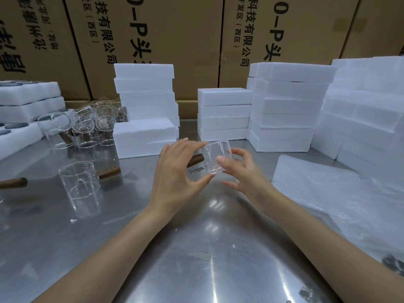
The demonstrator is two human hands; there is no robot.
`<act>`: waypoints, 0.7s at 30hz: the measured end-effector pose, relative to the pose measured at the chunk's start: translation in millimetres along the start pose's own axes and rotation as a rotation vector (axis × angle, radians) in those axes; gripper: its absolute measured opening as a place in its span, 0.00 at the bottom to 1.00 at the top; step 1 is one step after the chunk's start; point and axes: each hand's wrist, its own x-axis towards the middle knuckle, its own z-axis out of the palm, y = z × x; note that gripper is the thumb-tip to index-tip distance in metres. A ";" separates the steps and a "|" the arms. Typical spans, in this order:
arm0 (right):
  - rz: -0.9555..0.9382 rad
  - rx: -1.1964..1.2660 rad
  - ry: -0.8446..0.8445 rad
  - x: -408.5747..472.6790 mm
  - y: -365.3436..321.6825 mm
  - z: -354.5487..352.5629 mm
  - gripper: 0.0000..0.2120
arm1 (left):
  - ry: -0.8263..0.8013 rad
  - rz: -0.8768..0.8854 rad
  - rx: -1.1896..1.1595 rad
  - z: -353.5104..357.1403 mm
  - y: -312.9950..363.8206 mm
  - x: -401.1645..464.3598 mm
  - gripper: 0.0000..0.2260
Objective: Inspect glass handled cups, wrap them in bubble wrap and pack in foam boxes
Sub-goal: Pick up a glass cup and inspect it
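Glass cup (216, 157) held above steel table (196, 248), tilted, mouth up-right & away from you, wooden handle (195, 160) pointing left. Your left hand (178, 171) & right hand (242, 171) pinch it w/ curled fingertips. Bubble wrap (328, 186) to the right, foam boxes (224, 114) behind.

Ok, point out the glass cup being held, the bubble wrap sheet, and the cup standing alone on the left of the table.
held glass cup (215, 157), head view, on its clear side wall.
bubble wrap sheet (323, 189), head view, on its flat middle.
standing glass cup (78, 182), head view, on its clear side wall.
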 end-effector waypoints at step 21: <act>0.106 0.046 -0.048 3.0 -0.7 1.7 0.22 | 0.065 -0.071 -0.121 3.7 1.8 -1.0 0.27</act>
